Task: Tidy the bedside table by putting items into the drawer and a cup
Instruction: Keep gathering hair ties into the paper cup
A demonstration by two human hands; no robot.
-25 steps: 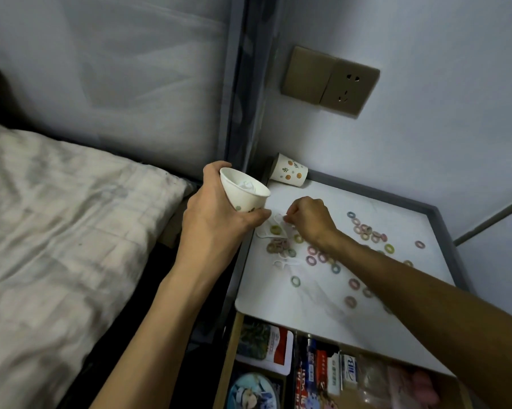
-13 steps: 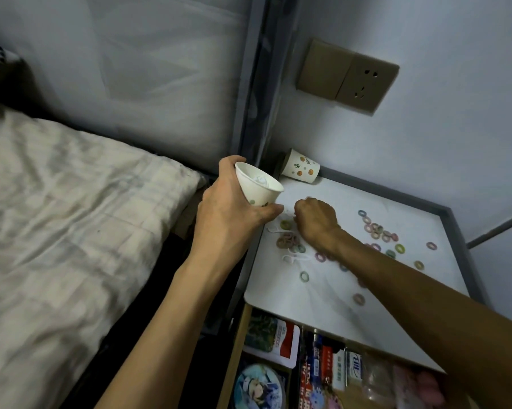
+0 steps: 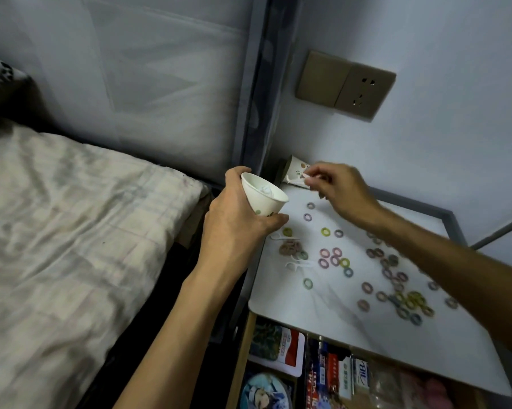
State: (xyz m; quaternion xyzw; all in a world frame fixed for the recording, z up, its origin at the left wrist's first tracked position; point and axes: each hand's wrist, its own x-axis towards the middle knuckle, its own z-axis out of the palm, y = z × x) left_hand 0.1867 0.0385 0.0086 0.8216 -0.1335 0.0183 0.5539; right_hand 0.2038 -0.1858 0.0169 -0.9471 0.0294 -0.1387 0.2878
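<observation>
A small white bedside table fills the lower right of the frame, in the corner between a grey wall and a bed on the left. Near the upper middle, the thumb and first fingers of the right hand are closed in a pinch on a thin white pick, probably a floss pick. They hold it in the air just beside the paper cup, a little above its rim. The fingers of the left hand are curled around this cup from below and grip it, tilted, over the left edge of the table. Something white already lies inside it. A second cup lies on its side at the back of the table, behind the pick. I judge that the task is in an early or middle part. One pick is about to go into the cup, but other white picks and many coloured rings lie scattered over the top, from the centre to the right side. The drawer at the bottom of the frame is open and already holds packets and cards. On the wall, in the upper right, there is a brown socket plate.
</observation>
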